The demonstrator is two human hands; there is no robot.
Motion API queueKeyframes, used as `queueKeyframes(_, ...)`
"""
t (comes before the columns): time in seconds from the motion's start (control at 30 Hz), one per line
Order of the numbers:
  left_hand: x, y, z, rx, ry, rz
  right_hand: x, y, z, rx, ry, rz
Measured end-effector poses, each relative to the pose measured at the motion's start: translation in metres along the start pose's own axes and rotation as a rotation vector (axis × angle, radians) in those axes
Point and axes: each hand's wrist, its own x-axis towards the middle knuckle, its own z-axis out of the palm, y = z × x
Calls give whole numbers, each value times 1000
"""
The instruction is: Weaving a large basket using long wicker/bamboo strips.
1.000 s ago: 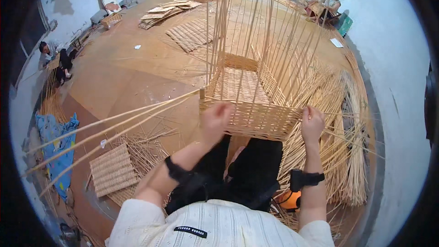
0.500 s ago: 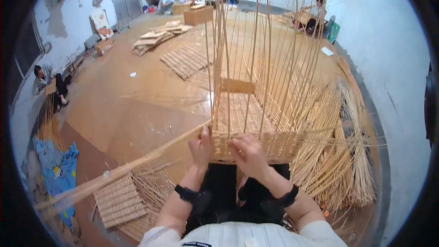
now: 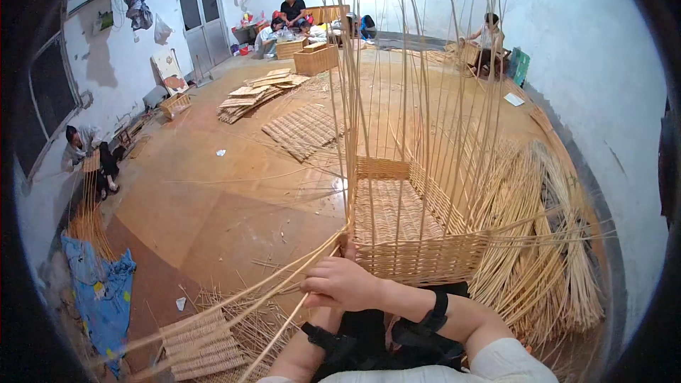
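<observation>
- Directly below my viewpoint, the right hand lies curled over the near-left corner of the half-woven rectangular basket of pale straw-coloured cane.
- Its fingers are pressed together and closed on the long loose weaving canes that trail away low to the left.
- The left hand is mostly hidden beneath the right one; I see only a fingertip at the corner and cannot tell its grip.
- Judgement: to work this step well, I would keep the canes under steady tension, bend them tightly around the corner stake, and seat each one flat against the finished row.
- Judgement: slack at the corner would likely leave a gap in the wall.
- The basket rests on the brown floor against the person's knees, with a low woven wall, a woven base and tall thin upright stakes rising from the rim.
- A heap of unused cane bundles lies just to its right.
</observation>
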Motion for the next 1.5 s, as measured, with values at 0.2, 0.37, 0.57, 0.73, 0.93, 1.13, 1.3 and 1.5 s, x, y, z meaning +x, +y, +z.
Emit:
queueKeyframes(0.2, -10, 10, 8, 121, 38, 7, -35, -18, -8, 108, 256, 169)
queueKeyframes(0.37, -3, -37, -13, 40, -109, 19, -71, 16, -1, 878, 1098, 847)
queueKeyframes(0.57, 42, -3, -26, -55, -523, -137, -80, 47, -46, 1248, 1316, 760)
queueKeyframes(0.73, 52, 16, -24, -142, -547, -295, -90, 57, -35, 1388, 1234, 604)
queueKeyframes(0.93, 26, 2, -6, -138, -298, -236, -63, 55, -66, 657, 950, 744)
queueKeyframes(1.13, 29, -3, -2, -232, -216, -244, 8, 75, -94, -290, 619, 632)
queueKeyframes(1.3, 31, -5, -10, -195, -185, -148, -92, 31, -74, 91, 978, 827)
queueKeyframes(1.5, 12, 6, -11, 456, 49, 296, -126, 14, -61, 160, 945, 696)
